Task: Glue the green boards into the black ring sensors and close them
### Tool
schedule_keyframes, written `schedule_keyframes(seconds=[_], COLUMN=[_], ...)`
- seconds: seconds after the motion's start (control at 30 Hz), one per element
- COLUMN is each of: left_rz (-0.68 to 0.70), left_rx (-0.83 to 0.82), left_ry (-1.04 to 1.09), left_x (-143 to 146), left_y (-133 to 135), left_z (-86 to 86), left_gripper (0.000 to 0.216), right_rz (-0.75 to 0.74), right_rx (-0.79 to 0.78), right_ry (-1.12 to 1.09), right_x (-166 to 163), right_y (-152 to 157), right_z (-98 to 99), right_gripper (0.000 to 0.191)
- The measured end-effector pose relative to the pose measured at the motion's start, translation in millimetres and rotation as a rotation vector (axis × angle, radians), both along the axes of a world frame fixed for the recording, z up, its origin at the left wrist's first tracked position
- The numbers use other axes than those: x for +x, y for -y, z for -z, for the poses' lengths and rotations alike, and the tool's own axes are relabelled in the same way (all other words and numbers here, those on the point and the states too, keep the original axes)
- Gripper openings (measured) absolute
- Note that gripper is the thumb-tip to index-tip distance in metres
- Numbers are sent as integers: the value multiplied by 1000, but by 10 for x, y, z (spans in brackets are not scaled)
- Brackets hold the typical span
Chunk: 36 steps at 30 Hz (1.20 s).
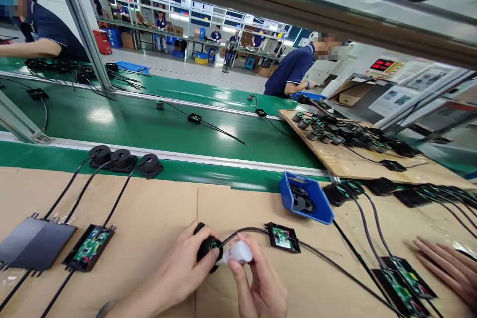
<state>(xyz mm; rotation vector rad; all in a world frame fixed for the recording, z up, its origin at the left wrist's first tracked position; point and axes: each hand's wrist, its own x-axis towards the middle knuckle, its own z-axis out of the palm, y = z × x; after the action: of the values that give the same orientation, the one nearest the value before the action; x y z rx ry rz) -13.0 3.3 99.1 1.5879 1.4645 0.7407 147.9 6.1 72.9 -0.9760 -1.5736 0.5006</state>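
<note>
My left hand [186, 263] is closed around a black round housing [204, 247], tilted so its open face with a bit of green points right. My right hand [261, 280] grips a small white squeeze bottle [240, 252], its tip at the housing's open face. From the housing a black cable [246, 230] runs right to an open black box with a green circuit board [283, 237], which lies on the cardboard. What the bottle's tip touches inside the housing is too small to make out.
A blue bin [306, 198] with black parts stands beyond my right hand. Several black round housings [121, 160] line the left. Another person's hand [445, 263] rests at right, near open boxes [400, 290]. Behind the metal rail runs a green conveyor [149, 131].
</note>
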Motion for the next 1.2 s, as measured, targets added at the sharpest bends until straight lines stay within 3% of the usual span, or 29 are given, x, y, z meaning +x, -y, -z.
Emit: schedule_keyframes(seconds=[0.13,0.3,1.2], left_rz=[0,0,1], left_rx=[2,-3,4], left_ry=[-2,-4,-8], left_x=[-6,-4,-4], left_y=[4,18,14], left_z=[17,29,31], left_gripper=[16,16,16], right_rz=[-55,-38,0], right_rx=[161,199,133], right_ry=[201,262,249], right_x=[78,87,142], right_y=[-48,-61,-14], right_z=[-3,-20,-24], right_gripper=[37,36,43])
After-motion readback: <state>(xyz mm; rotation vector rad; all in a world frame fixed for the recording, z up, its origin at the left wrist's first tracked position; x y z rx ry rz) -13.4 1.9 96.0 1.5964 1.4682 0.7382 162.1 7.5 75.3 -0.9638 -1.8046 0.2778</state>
